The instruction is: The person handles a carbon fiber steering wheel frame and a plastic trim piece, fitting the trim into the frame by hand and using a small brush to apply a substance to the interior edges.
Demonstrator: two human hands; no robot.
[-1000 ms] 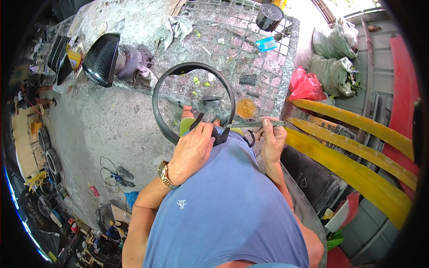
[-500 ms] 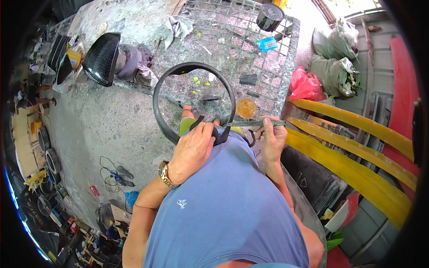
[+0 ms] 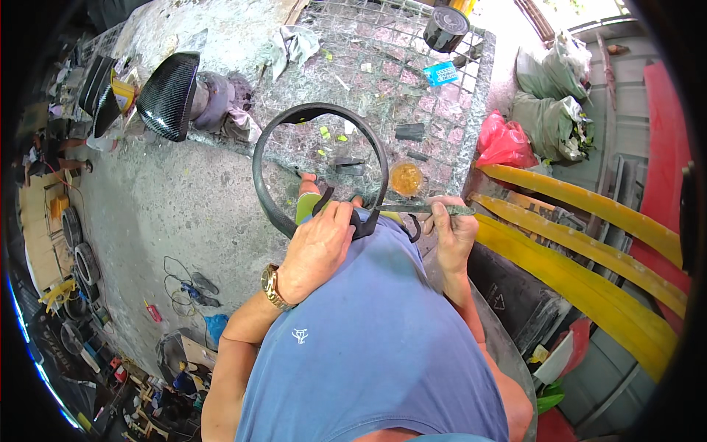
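Gripping a black ring (image 3: 269, 184), left hand (image 3: 318, 247) fingers clench; right hand (image 3: 451, 230) grasps a file (image 3: 423, 210) beside an amber cup (image 3: 406, 177).

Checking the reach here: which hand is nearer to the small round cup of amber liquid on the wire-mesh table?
Right. The right hand, gripping a thin stick-like tool, sits just below and right of the amber cup. The left hand holds the black ring-shaped part, farther off to the cup's lower left.
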